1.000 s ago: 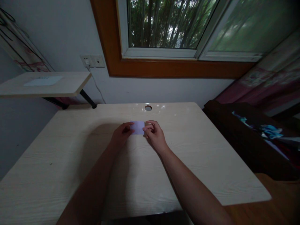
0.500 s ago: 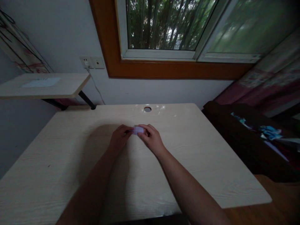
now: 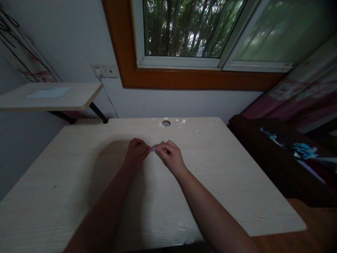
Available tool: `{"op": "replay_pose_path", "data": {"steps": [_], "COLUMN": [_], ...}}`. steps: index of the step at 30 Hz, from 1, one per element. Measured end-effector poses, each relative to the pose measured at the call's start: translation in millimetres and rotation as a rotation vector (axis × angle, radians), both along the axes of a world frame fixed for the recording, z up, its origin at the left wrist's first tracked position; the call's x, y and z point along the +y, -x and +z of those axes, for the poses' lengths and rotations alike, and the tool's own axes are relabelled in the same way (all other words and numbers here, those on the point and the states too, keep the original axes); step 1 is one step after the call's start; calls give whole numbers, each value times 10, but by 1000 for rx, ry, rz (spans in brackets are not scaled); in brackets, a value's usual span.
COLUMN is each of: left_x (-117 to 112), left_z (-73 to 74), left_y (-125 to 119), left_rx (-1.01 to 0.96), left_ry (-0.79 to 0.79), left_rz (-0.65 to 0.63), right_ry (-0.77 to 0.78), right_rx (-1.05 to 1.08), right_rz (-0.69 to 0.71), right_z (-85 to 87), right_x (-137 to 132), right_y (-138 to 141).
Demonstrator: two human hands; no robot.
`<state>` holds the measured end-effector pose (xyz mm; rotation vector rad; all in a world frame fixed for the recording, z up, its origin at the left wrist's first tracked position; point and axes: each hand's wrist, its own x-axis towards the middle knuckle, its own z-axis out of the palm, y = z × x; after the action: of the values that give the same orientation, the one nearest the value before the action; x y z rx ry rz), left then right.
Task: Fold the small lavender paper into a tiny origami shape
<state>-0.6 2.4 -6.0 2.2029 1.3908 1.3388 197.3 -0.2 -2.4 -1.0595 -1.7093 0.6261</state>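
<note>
Between my two hands is a small lavender piece (image 3: 154, 149) that looks like folded paper, seen nearly edge-on as a thin strip. My left hand (image 3: 136, 151) pinches its left end with thumb and fingertips. At its right end, my right hand (image 3: 171, 154) grips it in the same way, fingers closed. Both hands are over the back middle part of the pale wooden desk (image 3: 216, 182). My fingers hide much of the piece, so its full shape cannot be made out.
A round cable hole (image 3: 166, 123) lies behind my hands near the desk's back edge. At the left stands a raised shelf (image 3: 86, 100) bearing a paper sheet (image 3: 48, 92). A wall socket (image 3: 98, 70) has a white cable. Dark furniture (image 3: 263, 154) with blue items stands right.
The lavender piece showed its flat face earlier and is now turned to a thin edge. My fingertips have come a little closer together; both hands keep their hold.
</note>
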Motion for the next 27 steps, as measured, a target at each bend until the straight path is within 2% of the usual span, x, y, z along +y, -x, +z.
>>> {"op": "replay_pose_path", "data": {"steps": [13,21,27], "left_x": [-16,-40,-33], "left_z": [9,39,39], "left_y": [-45,-45,-36], "left_rx": [150,135,87], "left_ry": [-87,-60,-63], "left_rz": [-72,-79,-27], "right_ry": [-11,-24,-31], "right_rx": [-85,-86,-60], "right_rz": [72,50,1], "right_z": [-3,-10,1], "right_x": [-19,-28,-18], "right_y": [5,9,-3]}}
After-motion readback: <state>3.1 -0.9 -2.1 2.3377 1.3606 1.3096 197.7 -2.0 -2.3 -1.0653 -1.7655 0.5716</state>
